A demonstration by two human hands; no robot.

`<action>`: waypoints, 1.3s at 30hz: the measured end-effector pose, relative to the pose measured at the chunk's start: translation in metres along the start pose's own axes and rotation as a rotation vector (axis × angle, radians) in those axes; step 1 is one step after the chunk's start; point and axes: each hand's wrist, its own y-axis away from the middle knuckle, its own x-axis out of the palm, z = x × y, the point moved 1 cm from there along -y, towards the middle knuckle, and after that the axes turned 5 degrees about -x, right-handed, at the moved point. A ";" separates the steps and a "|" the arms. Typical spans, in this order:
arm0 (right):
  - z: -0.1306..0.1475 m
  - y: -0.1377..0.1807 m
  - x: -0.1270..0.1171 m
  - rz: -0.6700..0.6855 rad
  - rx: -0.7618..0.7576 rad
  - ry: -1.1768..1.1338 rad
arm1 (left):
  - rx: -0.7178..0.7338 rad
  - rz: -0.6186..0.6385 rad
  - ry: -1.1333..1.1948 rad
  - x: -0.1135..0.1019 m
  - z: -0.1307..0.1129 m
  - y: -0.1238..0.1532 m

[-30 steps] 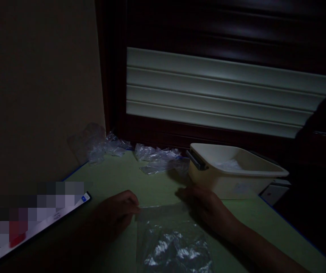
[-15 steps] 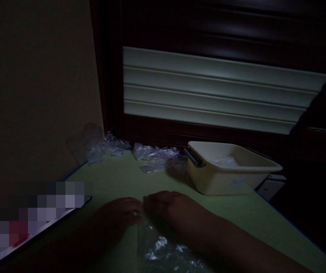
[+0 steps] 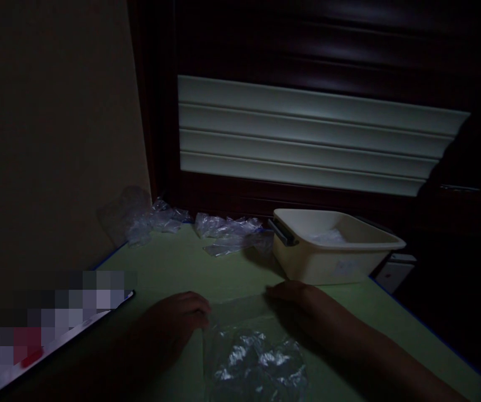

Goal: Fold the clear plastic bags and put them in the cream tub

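We log 2 hands at the clear plastic bag (image 3: 252,357) — left hand (image 3: 177,321) pinching its top corner, right hand (image 3: 296,298) flat on the edge (grip unreadable, dim).

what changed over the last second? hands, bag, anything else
The right hand slid left along the top edge of the clear plastic bag to meet the left hand, then back right to the top-right corner. It is too dark to tell whether either grip closed. The left hand stayed at the top-left corner; the cream tub and the loose bags at the back are unmoved.
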 end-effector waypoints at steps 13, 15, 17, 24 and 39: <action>-0.006 -0.018 0.031 -0.217 0.168 0.039 | -0.001 -0.093 0.026 -0.005 -0.009 -0.004; -0.006 -0.017 0.031 -0.219 0.157 0.061 | -0.046 -0.116 0.014 -0.005 -0.010 -0.004; -0.006 -0.016 0.031 -0.235 0.175 0.057 | -0.091 -0.110 0.007 -0.004 -0.009 -0.004; -0.007 -0.020 0.026 -0.167 0.184 0.030 | -0.111 -0.021 -0.012 0.004 -0.001 -0.002; 0.011 -0.009 0.028 -0.475 0.132 -0.289 | -0.245 -0.012 0.287 -0.001 0.006 -0.003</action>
